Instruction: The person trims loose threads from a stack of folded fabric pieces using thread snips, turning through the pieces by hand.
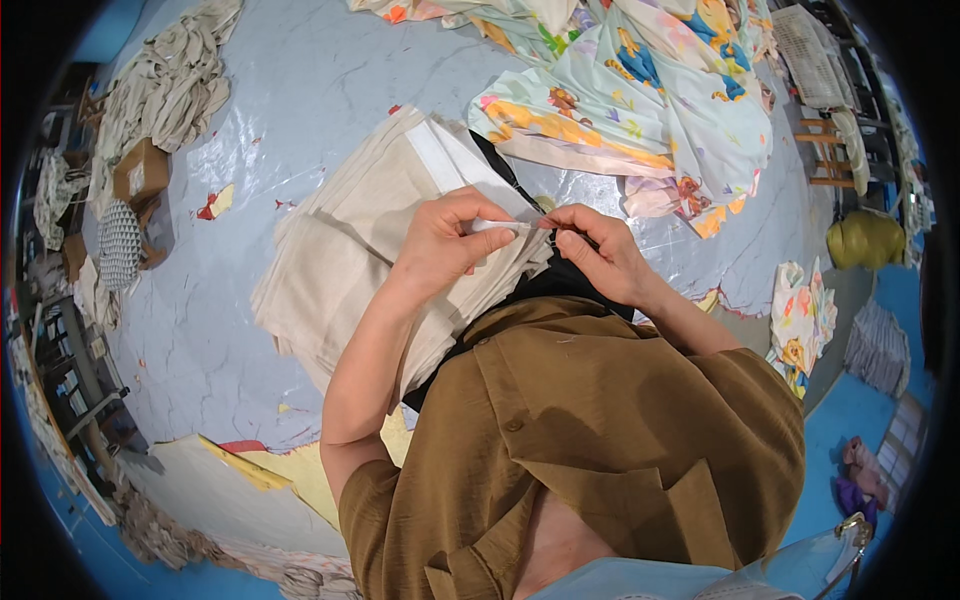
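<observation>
The fingers (478,232) of the left hand (445,245) are pinched narrow on a thin white strip (497,226), thumb and forefinger closed on its left end. The right hand (600,255) meets it from the other side, its fingertips (556,222) curled tight and touching the strip's right end, so both hands hold the same small piece between them, nearly knuckle to knuckle.

Directly under the left fingers lies a stack of beige fabric pieces (345,250), fanned slightly, with a white folded piece (445,160) on its upper edge just above the thumb. Under the right fingers is a black cloth (560,280), partly hidden by the wrist; a dark narrow strip of it runs up past the fingertips.

Beyond the fingers, farther across the counter (300,90), sits a heap of printed cloth (640,90) in pale green with orange and blue figures. A smaller bundle of the same print (800,320) lies well to the right of the right hand. Far left of the left fingers are a cardboard box (140,172) and a pile of grey-beige strips (170,80).
</observation>
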